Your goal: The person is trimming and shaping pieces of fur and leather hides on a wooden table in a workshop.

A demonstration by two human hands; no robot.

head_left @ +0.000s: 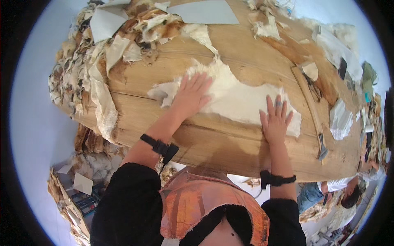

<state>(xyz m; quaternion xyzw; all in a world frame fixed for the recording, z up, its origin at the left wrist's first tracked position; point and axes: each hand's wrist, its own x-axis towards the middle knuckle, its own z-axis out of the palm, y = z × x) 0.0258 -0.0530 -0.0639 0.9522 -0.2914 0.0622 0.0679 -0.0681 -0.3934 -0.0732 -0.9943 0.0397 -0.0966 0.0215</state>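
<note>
A cream-white hide [242, 102] lies spread on the wooden table [197, 143], its outline ragged and its far edge furry. My left hand [193, 94] rests flat on the hide's left part, fingers stretched out. Toward the right end, my right hand [277, 121] presses on it with spread fingers, a ring on one of them. Neither hand grips anything. A narrow strip of the hide reaches away toward other pale scraps at the far side. Both my wrists wear black straps.
Heaped fur pieces [78, 69] cover the table's left end. A long-handled tool with a metal head [323, 152] lies right of my right hand, near scissors [315, 91]. White sheets [205, 12] lie at the far side. Another person [328, 190] is at the lower right.
</note>
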